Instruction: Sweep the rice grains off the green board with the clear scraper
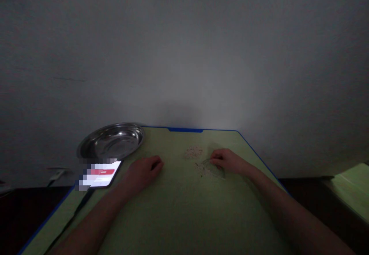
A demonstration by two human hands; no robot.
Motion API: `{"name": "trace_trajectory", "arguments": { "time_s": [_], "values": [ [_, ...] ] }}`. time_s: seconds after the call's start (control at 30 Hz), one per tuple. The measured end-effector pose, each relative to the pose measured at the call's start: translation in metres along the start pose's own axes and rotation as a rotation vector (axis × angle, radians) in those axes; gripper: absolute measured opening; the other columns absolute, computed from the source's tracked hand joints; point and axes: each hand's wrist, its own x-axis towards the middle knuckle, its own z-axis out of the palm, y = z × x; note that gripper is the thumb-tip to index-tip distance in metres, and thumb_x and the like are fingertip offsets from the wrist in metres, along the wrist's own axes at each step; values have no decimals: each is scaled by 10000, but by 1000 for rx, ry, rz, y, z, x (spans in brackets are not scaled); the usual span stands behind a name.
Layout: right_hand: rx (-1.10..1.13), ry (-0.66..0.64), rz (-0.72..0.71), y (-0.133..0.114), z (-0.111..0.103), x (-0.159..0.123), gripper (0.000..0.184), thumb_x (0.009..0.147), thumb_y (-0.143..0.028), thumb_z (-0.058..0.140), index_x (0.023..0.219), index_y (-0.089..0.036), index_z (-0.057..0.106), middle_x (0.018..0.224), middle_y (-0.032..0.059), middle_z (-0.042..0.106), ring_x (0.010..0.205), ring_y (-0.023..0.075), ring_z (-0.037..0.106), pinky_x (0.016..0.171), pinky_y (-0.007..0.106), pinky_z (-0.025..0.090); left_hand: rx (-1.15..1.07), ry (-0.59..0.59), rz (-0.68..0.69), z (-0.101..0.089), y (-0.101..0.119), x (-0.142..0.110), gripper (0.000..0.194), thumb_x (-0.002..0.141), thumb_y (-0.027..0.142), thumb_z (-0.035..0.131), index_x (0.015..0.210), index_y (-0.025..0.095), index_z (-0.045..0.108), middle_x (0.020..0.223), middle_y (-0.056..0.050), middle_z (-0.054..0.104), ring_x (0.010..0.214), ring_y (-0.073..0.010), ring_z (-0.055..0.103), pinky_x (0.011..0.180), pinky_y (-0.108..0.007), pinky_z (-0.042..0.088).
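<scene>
Pinches what looks like a thin clear piece (216,173) between the fingers of the right hand (227,160), right of centre on the desk (161,216), just beside a dark-flecked scatter (201,168). Seems to be handling the piece low against the desk, at the scatter's edge. Shows a paler patch of grains (193,152) nearer the far edge. Rests the left hand (144,171) left of centre, with fingers curled, too dim to tell whether pressed together. Has a steel basin (121,144) at the far left corner, a phone (106,175) by the left edge. Calls for a light, steady pinch, without disturbing the grains.
</scene>
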Motion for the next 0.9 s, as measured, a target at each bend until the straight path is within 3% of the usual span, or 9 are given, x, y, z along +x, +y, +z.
{"name": "trace_trajectory", "arguments": {
  "time_s": [0.33, 0.47, 0.7, 0.9],
  "values": [
    [-55, 103, -10, -3, -19, -20, 226, 859, -280, 497, 695, -169, 607, 617, 4, 573, 580, 142, 495, 570, 263, 355, 12, 13, 12, 0, 1, 0, 320, 857, 366, 367, 848, 206, 645, 826, -47, 688, 736, -197, 614, 642, -285, 407],
    [-55, 124, 0, -5, -17, -19, 234, 865, -270, 486, 679, -170, 588, 612, 2, 558, 578, 139, 490, 574, 263, 355, 2, 14, 17, -1, 2, -1, 329, 857, 382, 372, 850, 205, 649, 817, -48, 686, 728, -198, 611, 636, -288, 406],
    [19, 6, -38, -26, 0, -22, 182, 840, -269, 532, 722, -162, 620, 619, -9, 569, 575, 125, 508, 531, 230, 360, -19, 24, 16, -1, 2, -1, 317, 853, 376, 369, 824, 201, 631, 814, -45, 684, 730, -193, 609, 626, -287, 391],
    [34, 23, -5, -26, -9, -43, 226, 864, -295, 486, 724, -164, 607, 641, 0, 559, 597, 138, 504, 556, 252, 372, 9, 12, 33, -1, 3, -1, 322, 857, 381, 366, 809, 197, 625, 811, -56, 680, 725, -201, 607, 611, -290, 380]
  ]
}}
